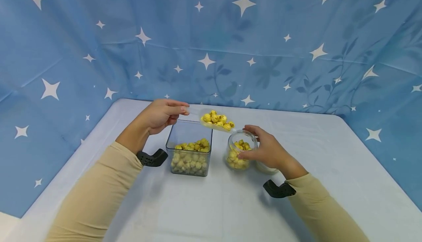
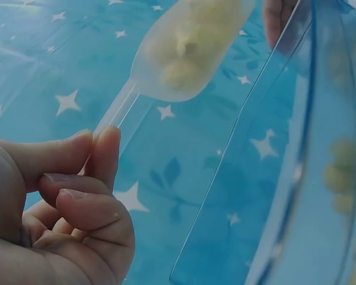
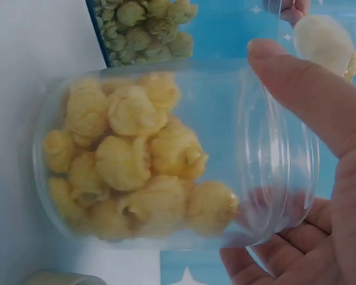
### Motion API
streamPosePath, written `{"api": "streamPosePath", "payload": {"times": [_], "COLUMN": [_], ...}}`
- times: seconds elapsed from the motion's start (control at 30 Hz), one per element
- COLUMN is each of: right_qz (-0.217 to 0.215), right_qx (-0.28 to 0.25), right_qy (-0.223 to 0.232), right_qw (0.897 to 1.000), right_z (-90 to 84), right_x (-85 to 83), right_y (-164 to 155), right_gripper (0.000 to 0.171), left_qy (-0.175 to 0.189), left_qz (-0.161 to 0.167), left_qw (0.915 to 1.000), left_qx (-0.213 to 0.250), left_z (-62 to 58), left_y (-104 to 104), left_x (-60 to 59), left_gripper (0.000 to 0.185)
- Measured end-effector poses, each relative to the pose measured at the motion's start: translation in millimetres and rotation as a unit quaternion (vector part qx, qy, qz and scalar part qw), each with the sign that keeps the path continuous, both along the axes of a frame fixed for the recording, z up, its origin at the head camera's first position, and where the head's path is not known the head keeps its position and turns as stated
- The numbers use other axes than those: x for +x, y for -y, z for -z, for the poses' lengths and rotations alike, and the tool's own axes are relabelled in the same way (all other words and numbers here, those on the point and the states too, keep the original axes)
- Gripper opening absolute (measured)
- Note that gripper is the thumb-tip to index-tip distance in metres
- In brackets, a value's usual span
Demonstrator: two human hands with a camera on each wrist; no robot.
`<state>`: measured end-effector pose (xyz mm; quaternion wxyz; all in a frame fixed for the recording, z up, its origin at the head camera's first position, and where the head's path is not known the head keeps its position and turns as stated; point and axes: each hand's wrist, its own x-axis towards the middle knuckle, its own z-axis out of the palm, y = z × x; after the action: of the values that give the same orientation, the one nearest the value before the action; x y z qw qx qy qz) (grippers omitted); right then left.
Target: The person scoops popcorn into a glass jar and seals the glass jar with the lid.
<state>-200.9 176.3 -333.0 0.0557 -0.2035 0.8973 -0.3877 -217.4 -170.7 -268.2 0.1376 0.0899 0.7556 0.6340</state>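
My left hand [image 1: 165, 115] pinches the thin handle of a translucent scoop [image 2: 166, 65] between thumb and forefinger. Yellow popcorn [image 1: 217, 120] fills the scoop's bowl, which hangs above the gap between a clear bin and a jar. My right hand [image 1: 267, 146] grips the clear round jar [image 3: 225, 119] near its rim, thumb on one side and fingers on the other. Popcorn [image 3: 148, 160] fills the jar's lower part. The clear rectangular bin [image 1: 189, 124], partly full of popcorn [image 1: 190, 157], stands on the table below the left hand.
A pale round lid-like object [image 1: 266, 167] lies on the table just right of the jar, partly hidden by the right hand. The white table [image 1: 191, 212] ends at a blue star-patterned cloth [image 1: 211, 40] behind.
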Motion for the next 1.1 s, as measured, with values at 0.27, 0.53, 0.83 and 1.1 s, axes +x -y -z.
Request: {"api": "streamPosePath", "payload": {"times": [0.27, 0.53, 0.83, 1.1], "right_qz": [0.001, 0.005, 0.005, 0.003], "right_qx": [-0.016, -0.014, -0.017, -0.017], "right_qy": [0.001, 0.009, 0.014, 0.011], "right_qw": [1.000, 1.000, 1.000, 1.000], "right_z": [8.4, 7.3, 5.3, 5.3], "right_x": [-2.3, -2.1, -2.6, -1.3], "right_y": [-3, -4, -4, -3], "right_gripper": [0.096, 0.098, 0.096, 0.095], "left_qy": [0.009, -0.001, -0.028, -0.044], "left_qz": [-0.005, -0.009, -0.011, -0.011], "left_qw": [0.9999, 0.9993, 0.9965, 0.9949], "left_qx": [-0.002, -0.037, -0.077, -0.090], "left_z": [-2.6, -6.5, -10.1, -16.5], "left_y": [-19, -33, -41, -47], "left_x": [2.3, 1.9, 1.0, 3.1], "left_gripper": [0.039, 0.037, 0.034, 0.031]}}
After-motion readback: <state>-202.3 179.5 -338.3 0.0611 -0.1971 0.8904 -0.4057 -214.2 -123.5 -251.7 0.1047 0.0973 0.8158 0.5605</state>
